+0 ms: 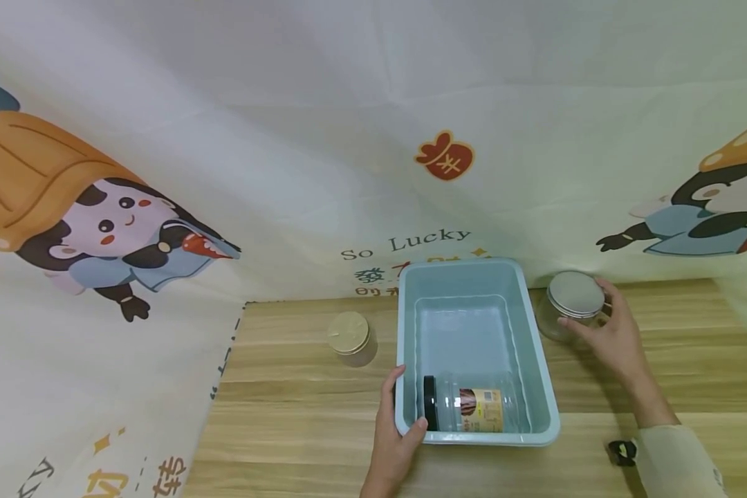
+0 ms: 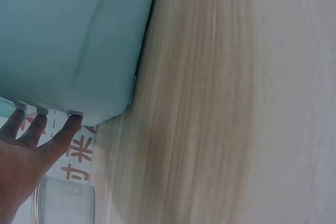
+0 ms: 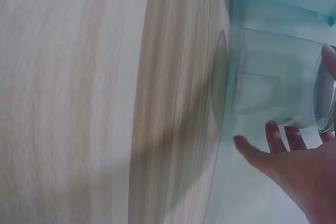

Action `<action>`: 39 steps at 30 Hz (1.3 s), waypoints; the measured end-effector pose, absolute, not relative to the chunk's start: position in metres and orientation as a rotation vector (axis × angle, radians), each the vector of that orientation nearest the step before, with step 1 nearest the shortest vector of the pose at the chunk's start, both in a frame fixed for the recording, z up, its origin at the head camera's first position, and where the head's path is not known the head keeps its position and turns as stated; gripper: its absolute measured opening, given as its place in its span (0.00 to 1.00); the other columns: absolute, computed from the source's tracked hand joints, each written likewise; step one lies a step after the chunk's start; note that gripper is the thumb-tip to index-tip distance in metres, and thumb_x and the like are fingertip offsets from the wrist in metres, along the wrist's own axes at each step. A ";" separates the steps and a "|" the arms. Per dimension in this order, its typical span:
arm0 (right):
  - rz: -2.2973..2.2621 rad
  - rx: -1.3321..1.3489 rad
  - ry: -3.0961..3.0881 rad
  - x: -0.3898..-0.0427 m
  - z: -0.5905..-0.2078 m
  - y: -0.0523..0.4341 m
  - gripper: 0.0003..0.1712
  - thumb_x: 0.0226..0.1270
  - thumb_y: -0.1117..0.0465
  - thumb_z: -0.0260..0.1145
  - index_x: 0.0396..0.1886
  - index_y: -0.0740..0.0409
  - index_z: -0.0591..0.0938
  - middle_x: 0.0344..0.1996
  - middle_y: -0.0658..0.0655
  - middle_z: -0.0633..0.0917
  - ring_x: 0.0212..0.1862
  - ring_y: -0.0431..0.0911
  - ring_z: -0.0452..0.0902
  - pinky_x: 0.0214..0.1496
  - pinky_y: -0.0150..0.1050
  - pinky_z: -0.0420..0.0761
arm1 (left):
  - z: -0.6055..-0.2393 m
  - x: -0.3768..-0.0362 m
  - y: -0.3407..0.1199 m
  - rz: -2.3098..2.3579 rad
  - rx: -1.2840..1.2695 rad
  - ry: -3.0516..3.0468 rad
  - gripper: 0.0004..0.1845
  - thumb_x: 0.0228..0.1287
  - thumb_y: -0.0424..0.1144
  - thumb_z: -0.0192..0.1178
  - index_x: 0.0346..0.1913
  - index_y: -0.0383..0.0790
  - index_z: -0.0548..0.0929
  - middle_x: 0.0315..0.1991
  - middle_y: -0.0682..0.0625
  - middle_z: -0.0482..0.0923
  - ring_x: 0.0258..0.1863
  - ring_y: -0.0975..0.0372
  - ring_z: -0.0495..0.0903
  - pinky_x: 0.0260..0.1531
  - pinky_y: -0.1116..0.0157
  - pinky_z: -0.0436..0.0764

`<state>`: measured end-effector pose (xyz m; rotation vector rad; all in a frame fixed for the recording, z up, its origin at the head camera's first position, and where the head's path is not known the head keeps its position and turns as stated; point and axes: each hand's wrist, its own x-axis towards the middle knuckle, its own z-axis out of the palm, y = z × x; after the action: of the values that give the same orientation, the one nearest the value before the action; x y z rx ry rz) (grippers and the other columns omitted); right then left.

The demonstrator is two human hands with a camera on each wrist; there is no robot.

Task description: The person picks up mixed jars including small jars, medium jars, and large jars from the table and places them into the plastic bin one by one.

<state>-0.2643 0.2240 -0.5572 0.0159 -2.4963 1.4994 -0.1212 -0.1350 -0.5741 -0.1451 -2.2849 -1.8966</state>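
A light blue plastic basin (image 1: 540,366) stands on the wooden table. My left hand (image 1: 392,443) grips its near left rim, thumb over the top and fingers outside. Those fingers (image 2: 62,137) touch the basin's outer wall in the left wrist view. Inside the basin, a clear jar (image 1: 481,409) with a black lid and yellow label lies on its side at the near end. To the right of the basin, my right hand (image 1: 616,339) holds a clear jar (image 3: 278,80) by its silver lid (image 1: 575,293), thumb and fingers around it. Whether this jar touches the table is unclear.
A small jar with a gold lid (image 1: 348,333) stands left of the basin. A small black object (image 1: 622,453) shows beside the right sleeve. A printed cloth (image 1: 299,180) hangs behind the table (image 1: 286,408) and along its sides.
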 end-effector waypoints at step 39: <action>1.557 -0.049 -2.300 -0.250 -0.535 0.220 0.52 0.49 0.72 0.78 0.74 0.57 0.65 0.60 0.50 0.70 0.53 0.36 0.66 0.48 0.21 0.70 | -0.577 -0.121 -0.135 -1.882 -0.132 -2.296 0.41 0.57 0.39 0.63 0.74 0.56 0.60 0.71 0.51 0.64 0.67 0.55 0.66 0.67 0.57 0.63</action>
<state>-0.2497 0.2196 -0.5347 -0.0489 -2.3005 1.5572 -0.1210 -0.1349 -0.5766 -0.1323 -2.2960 -1.8820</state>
